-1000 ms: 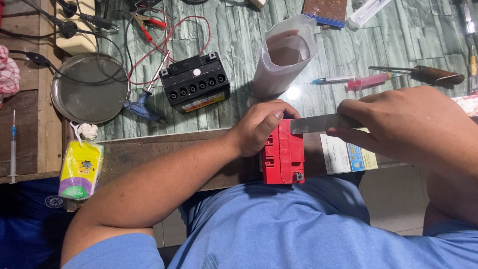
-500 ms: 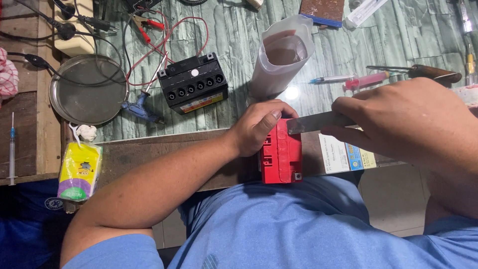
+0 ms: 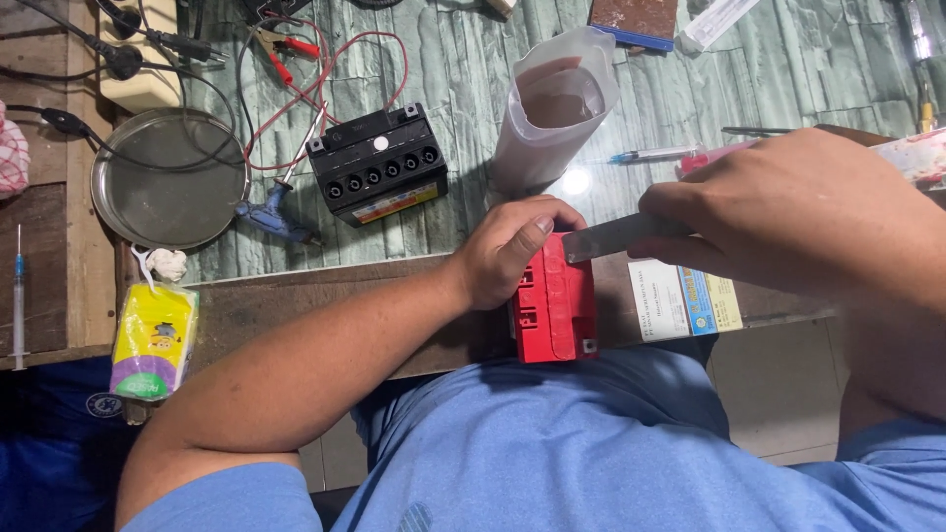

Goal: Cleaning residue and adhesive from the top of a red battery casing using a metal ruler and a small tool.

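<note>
Two hands meet at the frame's centre in this single head view. Your left hand [image 3: 512,251] has its grip closed around the top of a red battery [image 3: 554,307], thumb on the upper edge, steadying it where it stands at the near edge of the wooden surface [image 3: 296,305], just above your lap. Your right hand [image 3: 788,212] comes in from the right, its grip clamped on the back end of a flat grey blade [image 3: 619,236].

The relation that counts: the blade's long axis runs nearly level across the frame, right to left, and its tip touches the battery's upper right corner, just beside your left thumb. The battery's long axis runs up and down the frame, so blade and battery cross at close to a right angle. The left hand is on the battery; the right reaches it only through the blade.

Upper centre lies a black battery [image 3: 379,166] with a row of open holes, red wires [image 3: 325,69] behind it. A round metal dish [image 3: 168,177] sits upper left, a translucent jug [image 3: 552,108] above your left hand, and a yellow packet [image 3: 155,340] lower left.
</note>
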